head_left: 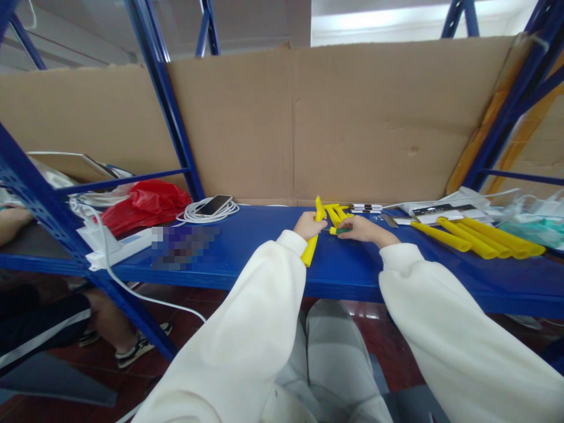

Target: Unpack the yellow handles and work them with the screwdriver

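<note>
My left hand (308,224) is closed around a long yellow tapered tube (311,249), tilted over the blue shelf (259,244) with its wider end toward me. Close by on the right, my right hand (363,229) pinches a small yellow-and-green tool (339,231) whose tip points toward the tube. Whether that tip touches the tube, I cannot tell. Just behind both hands lie several short yellow pieces (333,216), partly hidden by my fingers.
Several long yellow tubes (476,238) lie at the right, beside white packets (445,202). Marker-like sticks (365,208) sit behind my right hand. Leftward are a phone (215,205) on a coiled white cable (189,215), a red bag (141,205) and a power strip (127,245). A person's leg (110,320) shows far left.
</note>
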